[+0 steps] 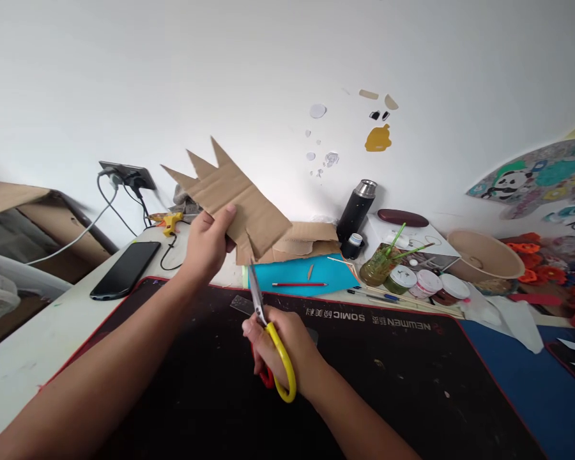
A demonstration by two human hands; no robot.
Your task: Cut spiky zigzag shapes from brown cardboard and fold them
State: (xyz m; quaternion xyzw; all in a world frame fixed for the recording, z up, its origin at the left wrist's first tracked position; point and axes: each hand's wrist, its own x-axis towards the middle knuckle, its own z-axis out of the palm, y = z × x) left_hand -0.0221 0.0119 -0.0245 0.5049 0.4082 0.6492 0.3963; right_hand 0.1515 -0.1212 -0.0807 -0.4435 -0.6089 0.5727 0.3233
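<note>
My left hand (209, 241) holds up a brown cardboard piece (234, 201) with several pointed spikes cut along its upper left edge. My right hand (282, 348) grips scissors (267, 332) with a yellow and a red handle. The blades point up and meet the cardboard's lower edge near its notched bottom. Both hands hover above a black desk mat (388, 377) with a red border.
A black phone (126, 268) lies at the left. Behind the mat are a blue sheet (316, 271) with a red pencil (299, 284), cardboard scraps (311, 239), a black flask (356, 209), a jar with brushes (377, 265), paint pots (426, 283) and a beige bowl (483, 255).
</note>
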